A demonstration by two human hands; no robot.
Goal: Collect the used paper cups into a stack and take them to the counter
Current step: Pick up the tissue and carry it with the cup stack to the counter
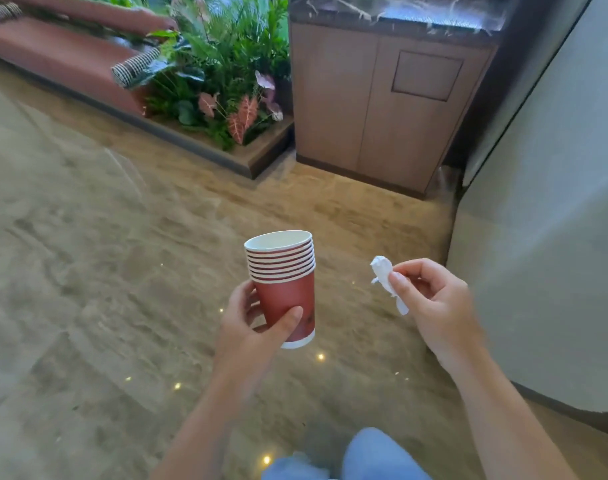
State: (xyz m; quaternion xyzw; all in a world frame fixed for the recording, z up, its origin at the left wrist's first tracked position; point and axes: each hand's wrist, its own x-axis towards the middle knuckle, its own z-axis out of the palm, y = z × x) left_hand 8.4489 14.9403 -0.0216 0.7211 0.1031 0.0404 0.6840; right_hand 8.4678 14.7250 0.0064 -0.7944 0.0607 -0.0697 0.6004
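Note:
A stack of several red paper cups (286,289) with white rims stands upright in my left hand (257,323), whose fingers and thumb wrap the lowest cup. The top cup's white inside looks empty. My right hand (434,303) is level with the stack and to its right, pinching a crumpled white tissue (387,277) between thumb and fingers. Ahead at the upper right stands a wooden counter (382,109) with a dark marble top (399,12).
Glossy beige stone floor (122,271) spreads below and to the left. A planter of green and pink leaves (223,81) sits left of the counter, beside a red bench (60,53). A pale curved wall (544,202) rises at the right. My blue-jeaned legs (371,455) show at the bottom.

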